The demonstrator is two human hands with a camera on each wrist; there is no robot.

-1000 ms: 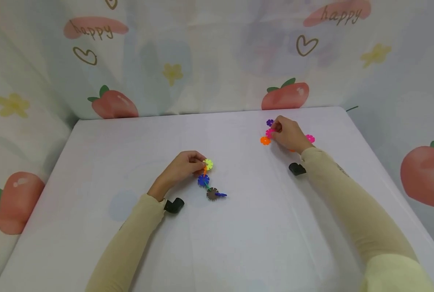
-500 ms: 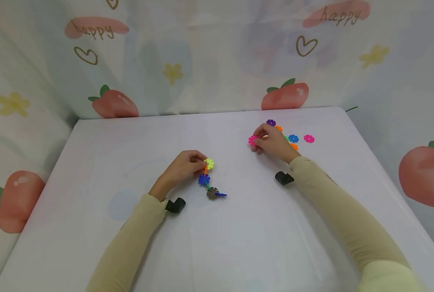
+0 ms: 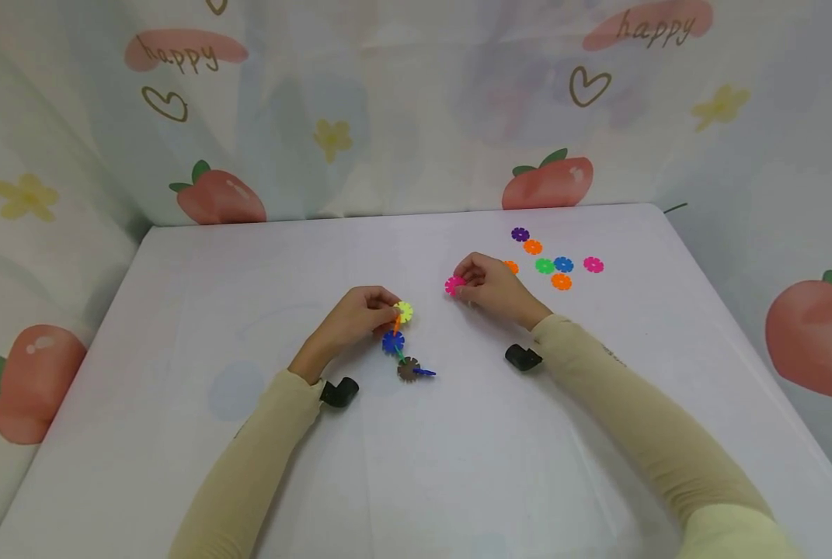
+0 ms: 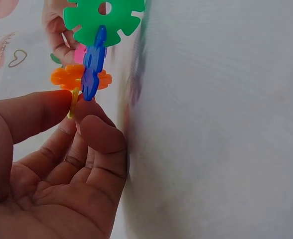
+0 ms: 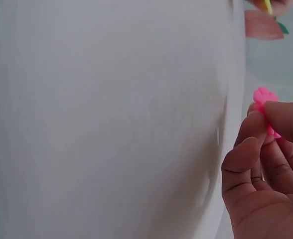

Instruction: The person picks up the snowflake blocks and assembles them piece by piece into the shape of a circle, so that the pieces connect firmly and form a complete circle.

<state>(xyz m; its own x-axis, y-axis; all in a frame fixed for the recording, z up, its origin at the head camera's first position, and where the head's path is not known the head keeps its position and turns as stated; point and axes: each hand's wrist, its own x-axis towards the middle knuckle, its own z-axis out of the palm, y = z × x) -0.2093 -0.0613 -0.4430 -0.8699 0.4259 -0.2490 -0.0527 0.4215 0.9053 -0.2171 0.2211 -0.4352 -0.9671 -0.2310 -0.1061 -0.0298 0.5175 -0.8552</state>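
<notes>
My left hand (image 3: 360, 314) pinches a yellow snowflake disc (image 3: 405, 312) between thumb and index finger. It is the end of a linked chain: an orange disc (image 4: 67, 77), a blue disc (image 3: 392, 342), a green disc (image 4: 104, 20), a brown disc (image 3: 409, 369) and a dark blue disc (image 3: 425, 373) seen edge-on. To the right of the chain, my right hand (image 3: 496, 289) pinches a pink snowflake disc (image 3: 454, 286). In the right wrist view, thumb and fingertips press on the pink disc's edge, covering part of it.
Several loose discs lie on the white table (image 3: 422, 466) beyond my right hand: purple (image 3: 520, 234), orange (image 3: 562, 282), green (image 3: 544, 266), blue (image 3: 564, 265) and pink (image 3: 593, 265). Another orange disc (image 3: 511, 266) is partly behind the hand. A patterned curtain (image 3: 416, 109) stands behind.
My right hand has lifted the pink disc from the loose group and carried it left and nearer, toward the chain. The left hand has barely moved.
</notes>
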